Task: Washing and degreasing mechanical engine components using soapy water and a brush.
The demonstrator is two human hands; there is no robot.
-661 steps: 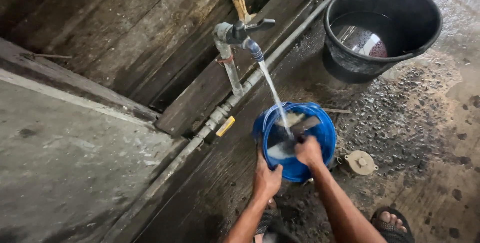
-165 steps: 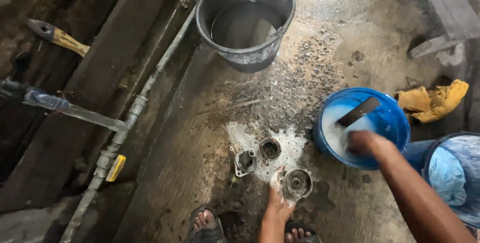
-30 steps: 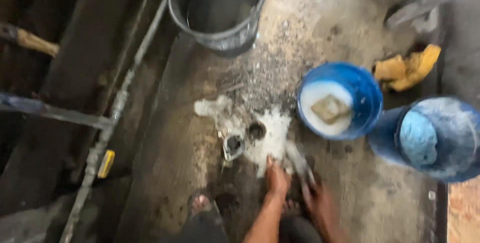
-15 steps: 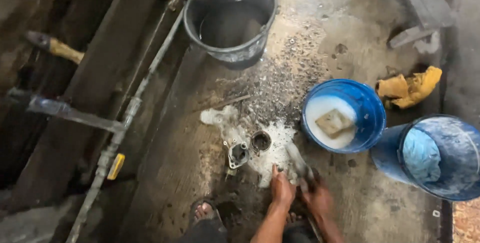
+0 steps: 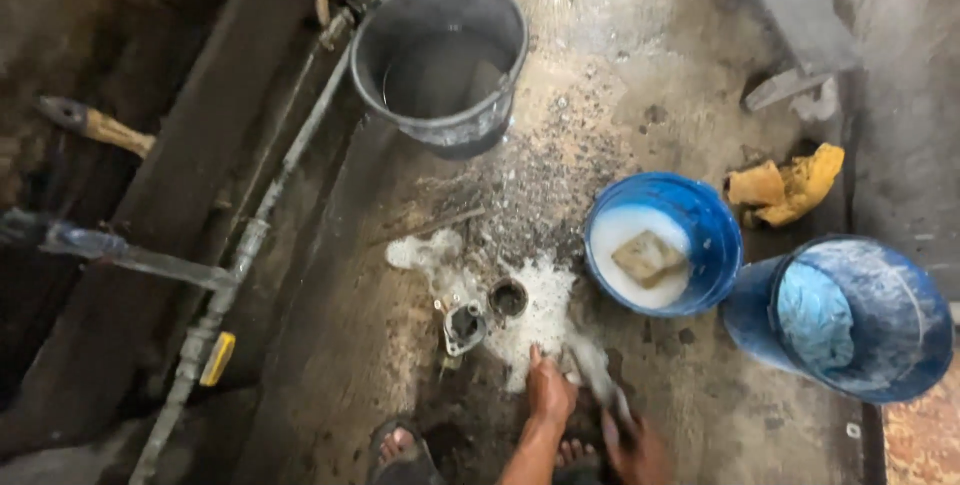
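Soapy grey metal part point(image 5: 592, 373) lies on the wet concrete floor point(image 5: 330, 345), near its bottom edge. Left hand point(image 5: 549, 391) presses on it, fingers bent. Right hand point(image 5: 632, 442) is blurry; I cannot tell its grip. Blue bowl point(image 5: 712, 235) sits nearby.

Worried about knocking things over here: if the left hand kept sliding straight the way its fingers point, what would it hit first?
Probably the small round metal part lying in the soap foam; the left hand points up the floor toward it. The grey metal part sits just off that line. Depth is uncertain.
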